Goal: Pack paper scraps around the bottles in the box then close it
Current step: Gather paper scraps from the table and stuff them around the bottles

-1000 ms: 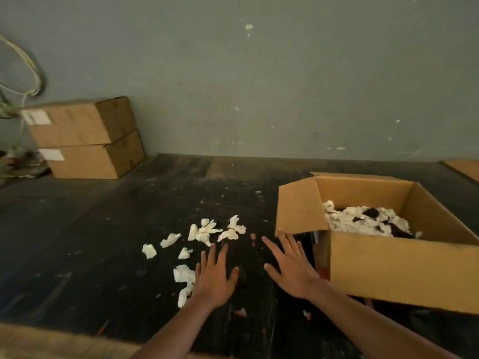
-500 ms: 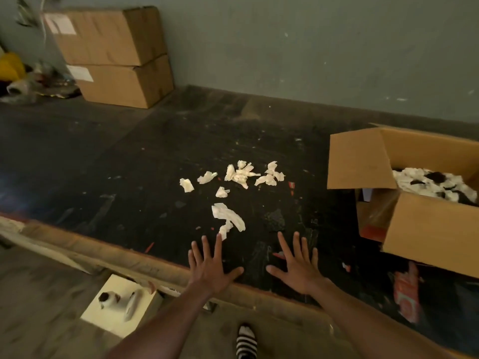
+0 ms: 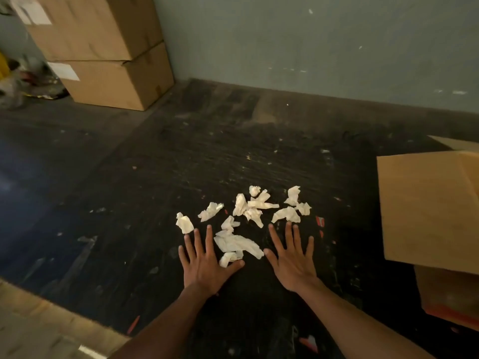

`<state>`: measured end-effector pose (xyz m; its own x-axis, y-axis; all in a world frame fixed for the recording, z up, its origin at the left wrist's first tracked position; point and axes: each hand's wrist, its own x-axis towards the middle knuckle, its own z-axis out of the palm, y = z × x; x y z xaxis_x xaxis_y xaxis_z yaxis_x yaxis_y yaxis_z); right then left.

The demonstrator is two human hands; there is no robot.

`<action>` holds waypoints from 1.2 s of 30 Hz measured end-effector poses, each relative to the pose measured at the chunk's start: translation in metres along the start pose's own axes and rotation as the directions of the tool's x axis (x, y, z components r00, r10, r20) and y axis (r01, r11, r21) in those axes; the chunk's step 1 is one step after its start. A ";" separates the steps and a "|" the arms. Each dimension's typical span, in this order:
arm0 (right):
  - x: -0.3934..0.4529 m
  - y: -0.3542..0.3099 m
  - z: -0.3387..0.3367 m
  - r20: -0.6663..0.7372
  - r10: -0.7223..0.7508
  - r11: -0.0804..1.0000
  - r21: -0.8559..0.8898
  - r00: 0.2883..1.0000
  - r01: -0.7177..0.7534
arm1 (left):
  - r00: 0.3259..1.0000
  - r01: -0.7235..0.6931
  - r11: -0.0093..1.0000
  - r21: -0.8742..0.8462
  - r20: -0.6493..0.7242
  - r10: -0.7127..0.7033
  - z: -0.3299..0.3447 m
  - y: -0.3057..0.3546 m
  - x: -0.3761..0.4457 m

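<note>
Several crumpled white paper scraps (image 3: 248, 211) lie scattered on the dark table (image 3: 155, 177) in front of me. My left hand (image 3: 204, 263) is spread flat, palm down, just left of the biggest scrap (image 3: 237, 243), its thumb touching a small scrap. My right hand (image 3: 291, 260) is spread flat to the right of that scrap, fingertips near the scraps. Both hands hold nothing. The open cardboard box (image 3: 427, 211) stands at the right edge with a flap raised; its inside and the bottles are hidden.
Two stacked closed cardboard boxes (image 3: 103, 47) stand at the back left against the grey wall. Clutter lies to their left. The table's near edge (image 3: 64, 314) runs across the lower left. Small red bits (image 3: 320, 221) lie near the box.
The view has swung left and down, so the box's inside has gone out of sight. Both hands have moved forward from the table's near edge up to the scraps, still spread flat.
</note>
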<state>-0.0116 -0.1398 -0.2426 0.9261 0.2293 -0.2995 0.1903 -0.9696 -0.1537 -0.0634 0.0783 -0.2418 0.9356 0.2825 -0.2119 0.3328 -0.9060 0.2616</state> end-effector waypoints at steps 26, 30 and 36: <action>0.140 -0.015 -0.035 -0.019 -0.556 0.818 -0.191 0.831 0.542 | 0.867 -0.497 0.866 0.062 0.073 0.493 -0.025 0.011 0.117; 0.118 -0.019 -0.023 -0.292 -0.550 0.835 -0.184 0.782 0.519 | 0.859 -0.492 0.857 0.153 -0.076 0.506 -0.007 0.014 0.101; 0.103 -0.026 -0.016 -0.334 -0.501 0.865 -0.179 0.798 0.468 | 0.865 -0.482 0.867 0.125 -0.088 0.493 -0.006 0.020 0.095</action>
<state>0.0842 -0.0920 -0.2541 0.7530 0.6400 0.1528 0.6563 -0.7472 -0.1047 0.0332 0.0896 -0.2508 0.9842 -0.1748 0.0286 -0.1769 -0.9613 0.2110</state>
